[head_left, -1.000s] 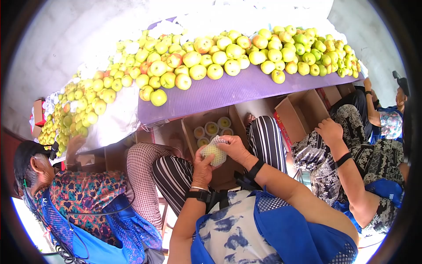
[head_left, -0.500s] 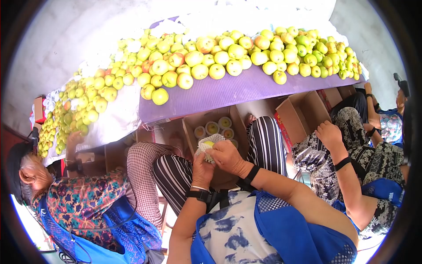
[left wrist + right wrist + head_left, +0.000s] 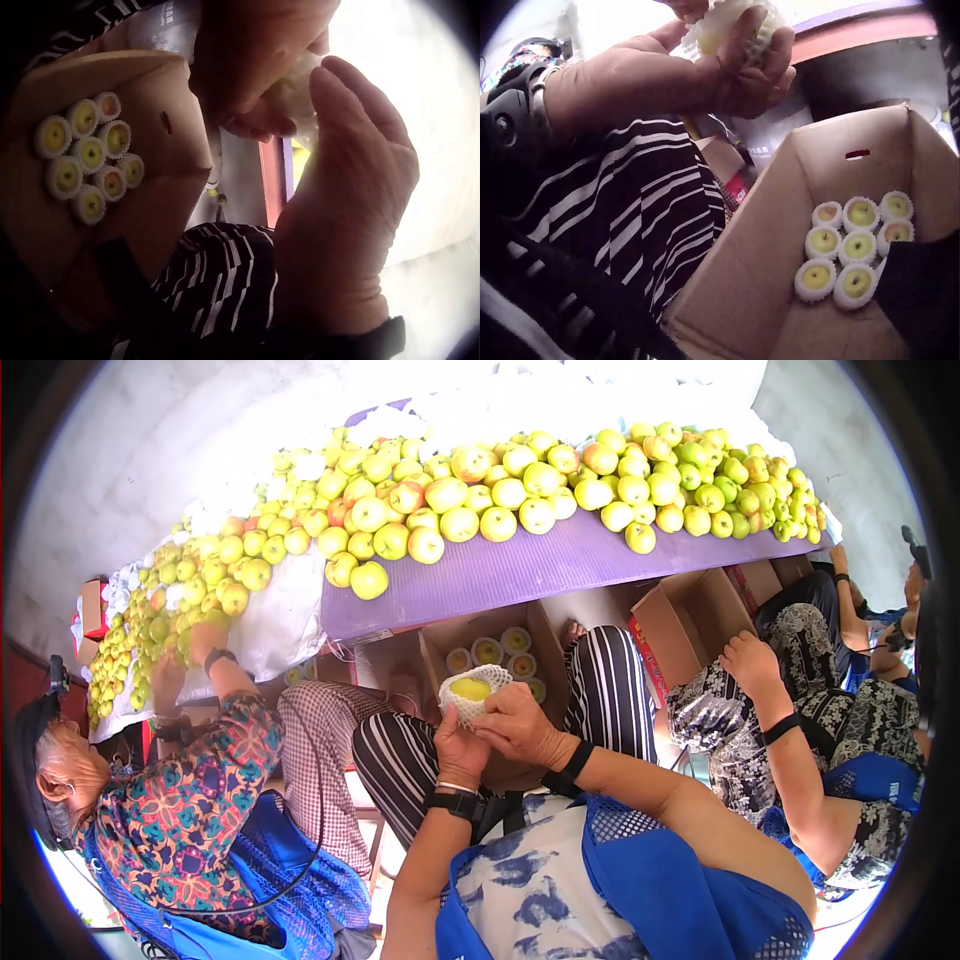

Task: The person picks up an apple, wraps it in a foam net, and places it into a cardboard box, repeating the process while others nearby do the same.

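Observation:
A yellow-green apple (image 3: 469, 688) in a white foam net (image 3: 463, 711) is held above the person's lap. The left hand (image 3: 460, 751) cups it from below and the left, fingers curled round the net, as the right wrist view also shows. At the net's right side, the right hand (image 3: 522, 723) pinches its edge with bent fingers. Beneath the hands stands an open cardboard box (image 3: 761, 247) with several netted apples (image 3: 857, 244) on its bottom. In the left wrist view the held net (image 3: 300, 101) is partly hidden behind the right hand (image 3: 255, 60).
Many loose apples (image 3: 460, 524) lie heaped on a table with a purple cover (image 3: 450, 588). To the left, a seated person (image 3: 190, 800) in a patterned top reaches into the heap. On the right sit other people, beside another open box (image 3: 690, 622).
The net has been turned and opened out, so the apple shows at its top. The right hand has shifted to the net's side. The person at left now reaches further with both arms.

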Available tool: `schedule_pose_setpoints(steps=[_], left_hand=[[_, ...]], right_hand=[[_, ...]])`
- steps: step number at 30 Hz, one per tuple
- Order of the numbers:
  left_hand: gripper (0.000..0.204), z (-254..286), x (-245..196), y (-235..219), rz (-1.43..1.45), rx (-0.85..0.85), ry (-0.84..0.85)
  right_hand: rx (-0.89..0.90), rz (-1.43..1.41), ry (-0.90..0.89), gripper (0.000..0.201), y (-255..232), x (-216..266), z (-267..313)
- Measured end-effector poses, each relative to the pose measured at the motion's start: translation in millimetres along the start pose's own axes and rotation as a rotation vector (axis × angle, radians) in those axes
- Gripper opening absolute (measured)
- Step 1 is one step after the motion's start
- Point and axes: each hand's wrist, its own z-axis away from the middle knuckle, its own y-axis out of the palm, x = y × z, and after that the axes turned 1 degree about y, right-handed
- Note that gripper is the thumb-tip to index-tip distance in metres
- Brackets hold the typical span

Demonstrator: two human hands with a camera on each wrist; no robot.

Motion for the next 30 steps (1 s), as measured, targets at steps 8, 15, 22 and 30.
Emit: schedule_pose_setpoints(steps=[8,15,22,30], left_hand=[[0.054,3,-3,-1,0.076,0.018,-0.012],[0.052,-1,2,-5,-0.114,-0.038,-0.043],[0.050,-1,3,-3,-0.285,-0.017,-0.086],[0.044,-5,1,-12,-0.178,-0.023,-0.065]], right_hand=[[-0.112,-0.277,0.638,0.020,1,-11,18],[-0.123,-0.103,0.418,0.024,1,-17,10],[-0.072,-0.771,1.025,0.015,9,-44,28],[-0.094,-1.012,1.292,0.014,11,-50,30]])
